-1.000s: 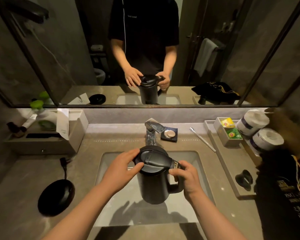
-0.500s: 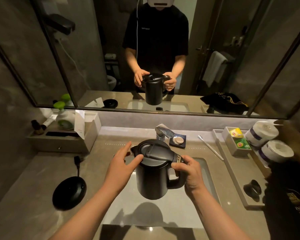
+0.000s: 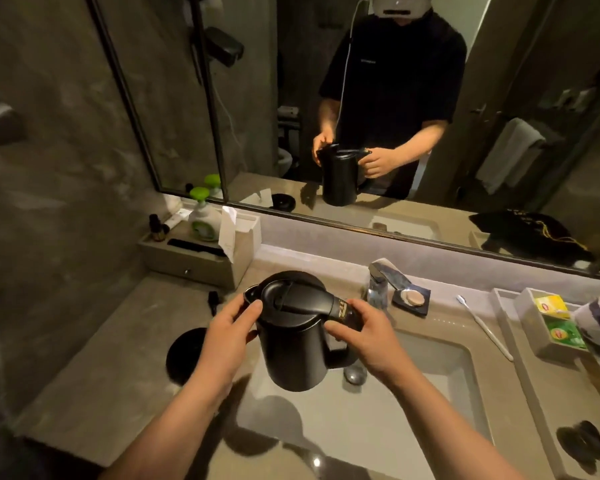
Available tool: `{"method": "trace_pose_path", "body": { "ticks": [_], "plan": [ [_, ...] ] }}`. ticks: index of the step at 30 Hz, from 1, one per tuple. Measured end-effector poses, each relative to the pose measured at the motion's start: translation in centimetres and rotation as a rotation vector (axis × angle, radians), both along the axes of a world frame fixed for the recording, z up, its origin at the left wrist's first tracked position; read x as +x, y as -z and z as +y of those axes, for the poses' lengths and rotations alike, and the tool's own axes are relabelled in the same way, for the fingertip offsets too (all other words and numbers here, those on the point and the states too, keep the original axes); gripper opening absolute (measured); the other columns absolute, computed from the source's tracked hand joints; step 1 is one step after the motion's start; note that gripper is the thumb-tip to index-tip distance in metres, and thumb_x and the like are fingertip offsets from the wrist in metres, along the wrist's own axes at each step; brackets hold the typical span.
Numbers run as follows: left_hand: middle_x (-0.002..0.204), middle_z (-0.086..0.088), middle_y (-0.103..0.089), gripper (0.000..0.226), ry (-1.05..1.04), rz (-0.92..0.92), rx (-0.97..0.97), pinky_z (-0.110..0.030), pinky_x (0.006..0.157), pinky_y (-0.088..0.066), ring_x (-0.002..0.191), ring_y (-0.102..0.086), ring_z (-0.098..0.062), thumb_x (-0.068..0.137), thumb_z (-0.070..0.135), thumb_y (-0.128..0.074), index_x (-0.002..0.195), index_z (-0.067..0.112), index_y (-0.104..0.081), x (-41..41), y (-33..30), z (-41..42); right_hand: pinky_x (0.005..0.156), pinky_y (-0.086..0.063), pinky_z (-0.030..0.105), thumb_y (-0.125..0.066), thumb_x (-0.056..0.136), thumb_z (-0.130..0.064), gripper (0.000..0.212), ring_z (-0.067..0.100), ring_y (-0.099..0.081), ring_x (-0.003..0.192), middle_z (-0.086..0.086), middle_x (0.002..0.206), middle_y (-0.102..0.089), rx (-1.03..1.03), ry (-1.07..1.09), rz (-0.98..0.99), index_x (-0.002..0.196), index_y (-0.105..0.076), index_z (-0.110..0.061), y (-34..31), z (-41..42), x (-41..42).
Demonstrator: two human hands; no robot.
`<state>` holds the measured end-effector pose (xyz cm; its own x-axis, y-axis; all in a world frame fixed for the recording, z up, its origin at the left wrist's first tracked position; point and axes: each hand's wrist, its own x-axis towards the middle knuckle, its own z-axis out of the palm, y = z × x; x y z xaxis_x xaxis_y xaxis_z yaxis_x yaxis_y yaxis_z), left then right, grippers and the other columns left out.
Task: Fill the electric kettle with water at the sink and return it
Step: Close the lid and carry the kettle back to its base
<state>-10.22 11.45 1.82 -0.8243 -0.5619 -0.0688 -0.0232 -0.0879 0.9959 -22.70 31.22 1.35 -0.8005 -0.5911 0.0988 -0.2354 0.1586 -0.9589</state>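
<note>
Head view: the black electric kettle (image 3: 297, 344) is held in the air, upright with its long axis near vertical, over the left edge of the sink (image 3: 440, 372). Its lid is closed, its spout points left and slightly away, and its handle points right toward the person. The right hand (image 3: 368, 336) is wrapped around the top of the handle. The left hand (image 3: 231, 336) presses its curled fingers against the spout side, just under the lid. The round black base (image 3: 184, 356) lies on the counter (image 3: 94, 386) to the kettle's left, partly behind the left hand. The faucet (image 3: 383, 280) stands behind the basin, right of the kettle.
</note>
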Motion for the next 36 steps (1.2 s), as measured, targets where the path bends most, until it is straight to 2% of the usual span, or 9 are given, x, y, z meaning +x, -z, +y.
{"method": "trace_pose_path", "body": {
  "ticks": [2, 4, 11, 14, 19, 23, 27, 30, 36],
  "plan": [
    [0.109, 0.012, -0.071, 0.025, -0.083, -0.001, 0.020, -0.030, 0.086, -0.047, 0.102, -0.064, -0.004, 0.095, 0.023, -0.056, 0.112, 0.036, -0.069, 1.4, 0.5, -1.7, 0.066, -0.051, 0.025, -0.080, 0.078, -0.030, 0.027, 0.007, -0.062, 0.072, -0.006, 0.080, -0.069, 0.072, -0.085, 0.081, 0.097, -0.068, -0.013, 0.3, -2.5, 0.1],
    [0.107, 0.009, -0.073, 0.026, -0.151, 0.010, 0.050, -0.030, 0.085, -0.048, 0.099, -0.066, -0.007, 0.094, 0.018, -0.057, 0.113, 0.033, -0.069, 2.9, 0.8, -3.6, 0.062, -0.045, 0.015, -0.080, 0.083, -0.020, 0.021, 0.000, -0.055, 0.067, -0.010, 0.077, -0.064, 0.106, -0.174, 0.085, 0.097, -0.068, -0.013, 0.9, -5.3, 0.5],
    [0.108, 0.015, -0.071, 0.025, -0.288, -0.054, 0.072, -0.032, 0.089, -0.047, 0.103, -0.064, -0.003, 0.091, 0.023, -0.061, 0.106, 0.042, -0.069, 6.8, 2.2, -9.6, 0.056, -0.042, 0.015, -0.077, 0.086, -0.018, 0.021, 0.011, -0.052, 0.067, 0.009, 0.080, -0.061, 0.181, -0.336, 0.090, 0.099, -0.064, -0.007, 2.5, -13.9, 1.6],
    [0.107, 0.013, -0.072, 0.026, -0.329, -0.071, 0.079, -0.034, 0.090, -0.049, 0.102, -0.064, -0.004, 0.092, 0.019, -0.059, 0.112, 0.034, -0.066, 7.4, 3.0, -11.4, 0.061, -0.043, 0.015, -0.076, 0.087, -0.017, 0.019, 0.005, -0.053, 0.068, 0.000, 0.081, -0.061, 0.197, -0.366, 0.089, 0.101, -0.065, -0.011, 3.1, -16.2, 1.9],
    [0.105, 0.009, -0.073, 0.030, -0.384, -0.060, 0.097, -0.016, 0.073, -0.051, 0.099, -0.066, -0.006, 0.090, 0.011, -0.061, 0.116, 0.027, -0.065, 7.4, 3.7, -12.8, 0.059, -0.041, 0.007, -0.077, 0.086, -0.014, 0.019, -0.010, -0.053, 0.064, -0.008, 0.077, -0.058, 0.212, -0.388, 0.110, 0.099, -0.063, -0.018, 4.1, -18.2, 1.7],
    [0.105, 0.009, -0.073, 0.029, -0.377, -0.064, 0.091, -0.020, 0.079, -0.051, 0.101, -0.066, -0.007, 0.090, 0.011, -0.062, 0.112, 0.029, -0.066, 7.1, 4.1, -13.3, 0.061, -0.041, 0.005, -0.075, 0.088, -0.019, 0.018, -0.012, -0.053, 0.067, -0.008, 0.081, -0.059, 0.227, -0.399, 0.127, 0.101, -0.063, -0.019, 4.6, -18.8, 1.5],
    [0.108, 0.008, -0.072, 0.031, -0.387, -0.092, 0.086, -0.024, 0.084, -0.050, 0.103, -0.065, -0.008, 0.089, 0.012, -0.062, 0.117, 0.027, -0.065, 7.2, 4.6, -14.0, 0.064, -0.042, 0.005, -0.075, 0.088, -0.015, 0.023, -0.010, -0.055, 0.071, -0.006, 0.086, -0.061, 0.226, -0.408, 0.082, 0.108, -0.064, -0.012, 5.1, -19.5, 1.4],
    [0.109, 0.006, -0.072, 0.033, -0.402, -0.083, 0.073, -0.019, 0.081, -0.051, 0.103, -0.065, -0.007, 0.090, 0.008, -0.061, 0.120, 0.021, -0.064, 7.3, 5.2, -14.1, 0.064, -0.042, 0.009, -0.075, 0.088, -0.016, 0.026, 0.003, -0.056, 0.075, 0.000, 0.090, -0.064, 0.235, -0.408, 0.073, 0.111, -0.064, -0.010, 5.8, -19.9, 1.4],
    [0.114, 0.003, -0.069, 0.034, -0.411, -0.099, 0.075, -0.027, 0.089, -0.050, 0.106, -0.064, -0.009, 0.091, 0.012, -0.061, 0.124, 0.019, -0.061, 6.7, 5.0, -14.7, 0.078, -0.051, 0.030, -0.073, 0.089, -0.023, 0.030, 0.022, -0.064, 0.090, 0.009, 0.101, -0.068, 0.233, -0.426, 0.036, 0.115, -0.063, -0.013, 5.3, -20.8, 1.0]
  ]
}}
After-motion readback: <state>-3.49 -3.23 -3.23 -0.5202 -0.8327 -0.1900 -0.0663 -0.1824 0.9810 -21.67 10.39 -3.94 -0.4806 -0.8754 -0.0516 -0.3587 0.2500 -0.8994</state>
